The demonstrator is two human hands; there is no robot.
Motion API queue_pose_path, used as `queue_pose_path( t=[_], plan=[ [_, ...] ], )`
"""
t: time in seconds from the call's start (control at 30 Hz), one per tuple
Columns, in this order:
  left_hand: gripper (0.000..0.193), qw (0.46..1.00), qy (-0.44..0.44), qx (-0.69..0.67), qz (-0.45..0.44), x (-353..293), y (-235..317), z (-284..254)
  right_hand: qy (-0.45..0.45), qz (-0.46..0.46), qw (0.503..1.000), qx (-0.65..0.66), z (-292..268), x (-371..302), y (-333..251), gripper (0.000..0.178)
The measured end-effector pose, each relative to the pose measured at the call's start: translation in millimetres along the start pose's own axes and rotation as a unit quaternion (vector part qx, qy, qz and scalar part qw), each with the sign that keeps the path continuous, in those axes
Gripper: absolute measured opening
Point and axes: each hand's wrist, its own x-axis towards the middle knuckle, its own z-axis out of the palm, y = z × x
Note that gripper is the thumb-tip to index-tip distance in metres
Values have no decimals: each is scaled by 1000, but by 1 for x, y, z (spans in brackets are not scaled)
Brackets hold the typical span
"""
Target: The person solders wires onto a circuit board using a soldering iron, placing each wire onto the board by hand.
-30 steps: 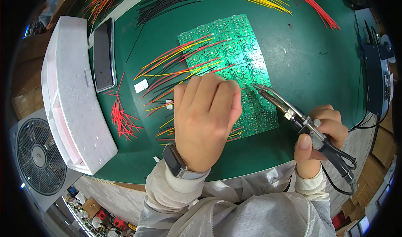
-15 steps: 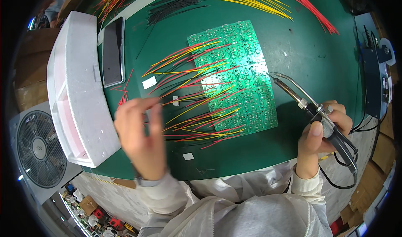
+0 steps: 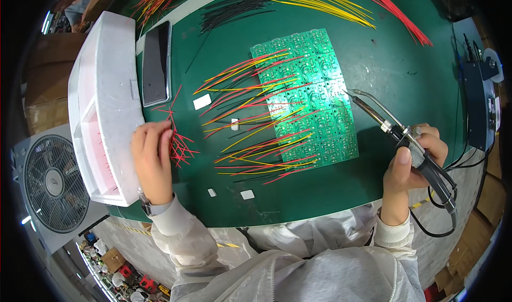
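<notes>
My right hand (image 3: 413,163) is wrapped round a soldering iron (image 3: 421,155) with a thin metal feed tube beside its shaft. The iron's tip is at the right edge of a green circuit board panel (image 3: 322,107). Red, yellow and black wires (image 3: 256,96) lie in rows over the panel's left part, their loose ends pointing left. My left hand (image 3: 153,160) is at a small pile of short red wires (image 3: 182,148), fingers bent and drawn together. What lies between those fingertips, if anything, is hidden.
A white foam box (image 3: 114,115) stands at the left, beside a dark-screened phone (image 3: 156,64). Bundles of black wires (image 3: 234,11), yellow wires (image 3: 330,4) and red wires (image 3: 397,15) lie at the back. A blue station (image 3: 477,104) stands at the right. Small white pieces (image 3: 202,102) dot the mat.
My left hand has moved left and down to the short red wires, which are now spread in view. A small white piece shows near the front. My right hand keeps the iron almost still.
</notes>
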Motion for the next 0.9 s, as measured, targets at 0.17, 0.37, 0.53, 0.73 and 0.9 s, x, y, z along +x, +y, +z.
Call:
queue_pose_path(
  t=[0.17, 0.37, 0.53, 0.73, 0.9],
  plan=[
    [9, 996, 88, 6, 6, 21, -3, 14, -1, -4, 1000, -2, 0, -1, 1, 34],
    [8, 995, 99, 3, -25, 38, 3, 33, -3, -8, 1000, -1, 0, 0, 2, 34],
    [6, 996, 81, 11, -27, 47, 0, 34, -14, -11, 1000, -9, 1, 1, 0, 34],
    [6, 998, 53, 38, -15, 50, -6, 33, -35, -23, 999, -21, 2, 2, -1, 33],
    [4, 992, 106, 47, 43, 45, 17, 20, -35, -25, 999, -24, 1, 3, -2, 33]
  ],
)
